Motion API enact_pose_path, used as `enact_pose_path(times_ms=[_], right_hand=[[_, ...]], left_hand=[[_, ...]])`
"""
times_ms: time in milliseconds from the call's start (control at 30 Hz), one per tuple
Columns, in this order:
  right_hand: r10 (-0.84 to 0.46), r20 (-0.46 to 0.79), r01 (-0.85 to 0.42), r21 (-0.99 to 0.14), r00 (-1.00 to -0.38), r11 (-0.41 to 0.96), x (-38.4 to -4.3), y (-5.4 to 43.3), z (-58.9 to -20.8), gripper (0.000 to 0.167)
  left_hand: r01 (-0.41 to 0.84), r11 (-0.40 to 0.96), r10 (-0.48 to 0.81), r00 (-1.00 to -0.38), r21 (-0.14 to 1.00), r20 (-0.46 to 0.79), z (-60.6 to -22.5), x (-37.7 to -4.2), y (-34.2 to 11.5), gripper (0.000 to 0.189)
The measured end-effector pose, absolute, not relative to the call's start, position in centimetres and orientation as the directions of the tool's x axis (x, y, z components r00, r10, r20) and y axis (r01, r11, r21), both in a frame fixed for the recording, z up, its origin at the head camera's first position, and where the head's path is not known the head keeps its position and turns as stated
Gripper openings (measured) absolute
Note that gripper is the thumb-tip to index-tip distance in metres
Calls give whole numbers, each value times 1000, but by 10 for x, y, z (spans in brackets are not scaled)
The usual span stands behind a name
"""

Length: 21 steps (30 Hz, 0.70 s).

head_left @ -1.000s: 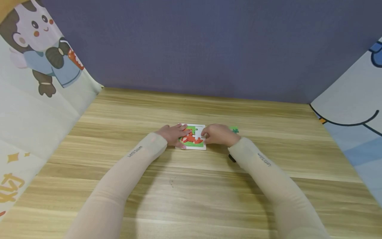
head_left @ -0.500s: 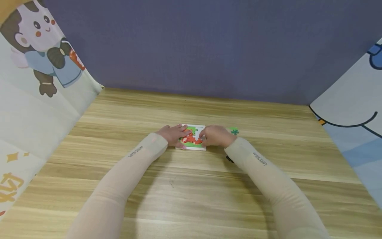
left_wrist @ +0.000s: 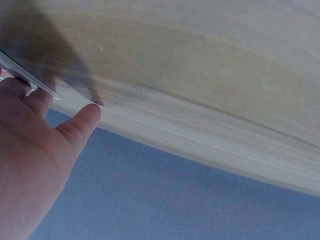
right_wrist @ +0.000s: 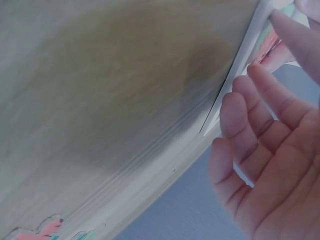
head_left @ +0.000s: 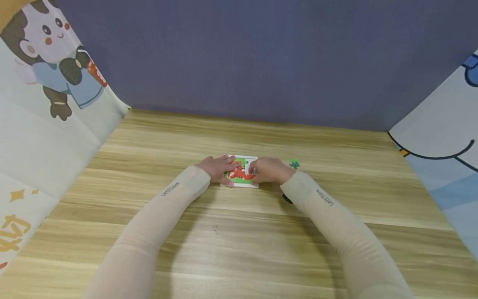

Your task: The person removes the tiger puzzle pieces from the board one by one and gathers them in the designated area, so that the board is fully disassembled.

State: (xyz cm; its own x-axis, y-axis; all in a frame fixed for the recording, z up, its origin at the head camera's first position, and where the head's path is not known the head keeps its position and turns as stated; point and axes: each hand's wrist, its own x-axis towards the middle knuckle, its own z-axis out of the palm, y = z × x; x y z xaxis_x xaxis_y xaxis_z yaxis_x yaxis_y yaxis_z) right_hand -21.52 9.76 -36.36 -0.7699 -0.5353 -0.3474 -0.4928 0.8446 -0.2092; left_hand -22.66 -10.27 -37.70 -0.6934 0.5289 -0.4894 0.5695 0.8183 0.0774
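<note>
A white-framed jigsaw puzzle (head_left: 240,185) with a red-orange tiger on green lies on the wooden table. Bare white backing shows at its upper right. My left hand (head_left: 217,168) rests spread over the puzzle's left side; in the left wrist view, its fingers (left_wrist: 82,125) reach past the frame's edge. At the right side is my right hand (head_left: 271,169), bent, thumb and index fingertips touching the puzzle near the tiger's tail. In the right wrist view, its other fingers (right_wrist: 235,115) curve loosely at the frame edge. I cannot tell whether a piece is between thumb and index finger.
A loose green puzzle piece (head_left: 293,164) lies just right of my right hand. Red loose pieces (right_wrist: 40,231) show at the right wrist view's lower left. A small black object (head_left: 287,199) pokes out under the right sleeve. A blue-grey panel (head_left: 246,62) stands behind the table.
My right hand has moved slightly left, its fingertips now over the puzzle's right part instead of at its edge. The left hand has stayed in place.
</note>
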Motion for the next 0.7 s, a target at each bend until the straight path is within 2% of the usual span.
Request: enact_pose_path(times_ms=[433, 700], right_hand=[[-533, -346, -450, -294, -772, 843, -228, 98, -364, 26], [-584, -311, -426, -449, -750, 785, -244, 102, -365, 10]], left_hand=[[551, 830, 519, -703, 89, -485, -378, -237, -103, 84], [530, 845, 494, -716, 76, -493, -381, -247, -104, 84]])
